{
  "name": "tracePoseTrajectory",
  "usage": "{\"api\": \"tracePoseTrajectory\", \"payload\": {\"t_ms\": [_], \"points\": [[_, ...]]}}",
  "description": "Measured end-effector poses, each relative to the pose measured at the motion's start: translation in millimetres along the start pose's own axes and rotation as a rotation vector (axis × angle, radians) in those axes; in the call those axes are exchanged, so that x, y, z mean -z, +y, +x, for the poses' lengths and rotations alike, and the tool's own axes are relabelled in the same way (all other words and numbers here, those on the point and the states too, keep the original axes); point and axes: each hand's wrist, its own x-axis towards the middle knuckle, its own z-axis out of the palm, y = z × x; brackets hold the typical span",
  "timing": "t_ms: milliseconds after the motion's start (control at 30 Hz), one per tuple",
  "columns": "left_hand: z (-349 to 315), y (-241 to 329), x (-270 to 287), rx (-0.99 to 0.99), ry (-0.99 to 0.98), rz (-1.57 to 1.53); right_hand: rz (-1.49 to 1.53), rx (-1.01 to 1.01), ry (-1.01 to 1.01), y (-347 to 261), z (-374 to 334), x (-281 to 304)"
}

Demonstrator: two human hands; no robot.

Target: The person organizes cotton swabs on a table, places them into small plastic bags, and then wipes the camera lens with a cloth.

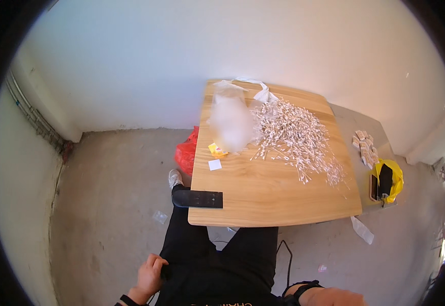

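My left hand [151, 273] is beside my left thigh, its fingers curled against the dark clothing. Whatever they may grip is hidden. At the lower edge my right hand [334, 297] reaches out to the right past a black wristband [304, 288], with its fingers out of sight. Both hands are apart from the wooden table [263, 199] in front of me. A loose heap of cotton swabs [294, 132] covers its right half. To the left of the heap stands a clear plastic bag [227, 94] with a blurred whitish mass. A yellow packet [216, 150] and a white square card [215, 164] lie near it.
A black strap-like piece [199, 199] overhangs the table's left edge. On the floor behind it sits a red plastic bag [185, 153]. A lower side table [352, 120] at right bears several small bundles [366, 148] and a yellow bag [397, 178]. A cable [289, 260] hangs beside my right leg.
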Motion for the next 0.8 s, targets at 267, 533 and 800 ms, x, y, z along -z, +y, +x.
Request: {"api": "tracePoseTrajectory", "payload": {"t_ms": [267, 533, 800], "points": [[3.2, 21.6, 63.8, -0.023, -0.323, 0.097, 0.088, -0.061, -0.022, 25.2, 8.8, 6.3], [95.2, 91.9, 110.5, -0.339, 0.32, -0.18, -0.107, -0.027, 0.062, 34.9, 6.7, 2.8], [116.2, 193.1, 120.7, -1.015, 0.292, -1.437, -0.362, -0.1, 0.211, 72.9, -6.9, 13.6]]}}
